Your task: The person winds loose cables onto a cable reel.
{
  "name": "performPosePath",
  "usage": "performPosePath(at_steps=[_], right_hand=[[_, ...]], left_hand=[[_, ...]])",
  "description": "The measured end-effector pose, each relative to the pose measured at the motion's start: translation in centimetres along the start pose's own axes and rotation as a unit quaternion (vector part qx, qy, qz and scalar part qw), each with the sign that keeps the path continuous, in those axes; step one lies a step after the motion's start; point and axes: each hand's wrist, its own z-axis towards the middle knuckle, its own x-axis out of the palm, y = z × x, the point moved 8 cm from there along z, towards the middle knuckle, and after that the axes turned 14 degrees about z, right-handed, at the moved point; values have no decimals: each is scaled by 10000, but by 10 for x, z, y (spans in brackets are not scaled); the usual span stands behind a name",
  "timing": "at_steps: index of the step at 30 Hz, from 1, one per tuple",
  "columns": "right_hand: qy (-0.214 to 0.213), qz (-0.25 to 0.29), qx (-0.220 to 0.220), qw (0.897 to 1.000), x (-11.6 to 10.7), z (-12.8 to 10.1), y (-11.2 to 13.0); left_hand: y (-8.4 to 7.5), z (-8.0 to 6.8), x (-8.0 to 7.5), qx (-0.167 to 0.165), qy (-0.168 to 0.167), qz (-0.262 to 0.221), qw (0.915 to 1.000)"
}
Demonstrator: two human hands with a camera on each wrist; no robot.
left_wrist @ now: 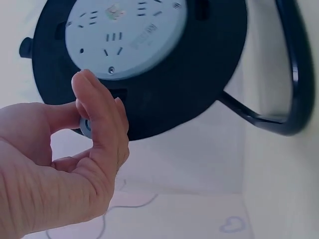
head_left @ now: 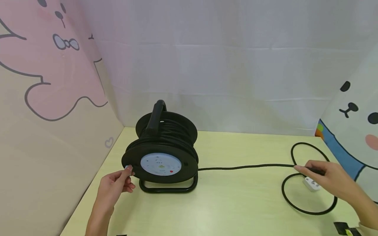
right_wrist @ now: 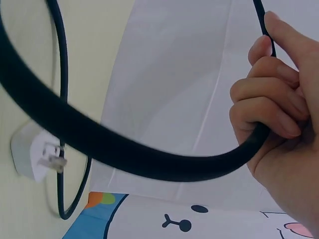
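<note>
A black cable reel (head_left: 133,156) stands on the table with black cable (head_left: 168,132) wound round its drum. Its front disc carries a pale round socket panel (head_left: 160,164). At the disc's lower left edge, my left hand (head_left: 110,186) pinches a small grey knob (left_wrist: 85,127) between thumb and fingers. Far to the right, my right hand (head_left: 335,180) has its fingers curled round the loose cable (right_wrist: 184,167). From there the cable runs almost straight to the reel. Beyond the hand, it loops on the table beside a white plug (head_left: 311,184) with metal prongs.
The pale yellow table (head_left: 230,203) meets a white curtain (head_left: 221,82) at the back. Cartoon-printed cloths stand left and right. A tubular black stand (head_left: 168,190) supports the reel, and a carry handle (head_left: 155,119) arches over it. Small black items lie at the front right.
</note>
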Motion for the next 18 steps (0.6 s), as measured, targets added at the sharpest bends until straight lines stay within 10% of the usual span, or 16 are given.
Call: performPosePath(at_steps=[18], right_hand=[[617,263,-164,9976,50,26,15]], left_hand=[[-84,-29,8,913,-424,-489,9937]])
